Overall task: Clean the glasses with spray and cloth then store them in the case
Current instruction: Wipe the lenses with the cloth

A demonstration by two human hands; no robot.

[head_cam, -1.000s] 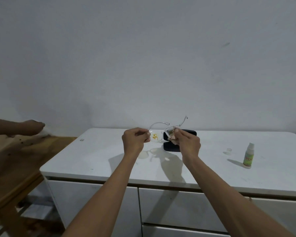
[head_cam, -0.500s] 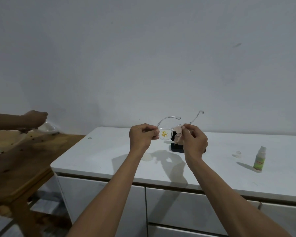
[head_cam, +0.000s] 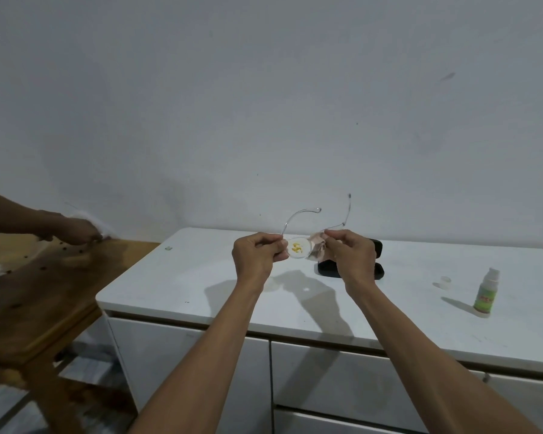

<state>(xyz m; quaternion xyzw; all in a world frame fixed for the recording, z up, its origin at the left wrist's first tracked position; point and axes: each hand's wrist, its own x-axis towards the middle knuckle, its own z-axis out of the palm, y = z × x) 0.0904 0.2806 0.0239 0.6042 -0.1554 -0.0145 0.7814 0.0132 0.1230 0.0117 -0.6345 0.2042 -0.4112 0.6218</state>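
I hold a pair of clear-framed glasses (head_cam: pixel 298 248) in the air above the white cabinet top (head_cam: pixel 185 277). My left hand (head_cam: pixel 256 256) pinches the left end of the frame. A yellow sticker shows on the left lens. My right hand (head_cam: pixel 351 256) pinches a small beige cloth (head_cam: pixel 316 250) around the right lens, which is hidden by it. Both temple arms point up and away from me. A black case (head_cam: pixel 378 270) lies open on the cabinet behind my right hand. The spray bottle (head_cam: pixel 485 292) with a green label stands at the right.
A small clear cap (head_cam: pixel 445 281) lies left of the spray bottle. A wooden table (head_cam: pixel 38 292) stands to the left of the cabinet, where another person's hand (head_cam: pixel 76 233) wipes with a white cloth. Drawers sit below the cabinet top.
My hands and the glasses have stayed together while the view shifted. My right hand keeps working the cloth on the right lens. The other person's hand moved across the wooden table.
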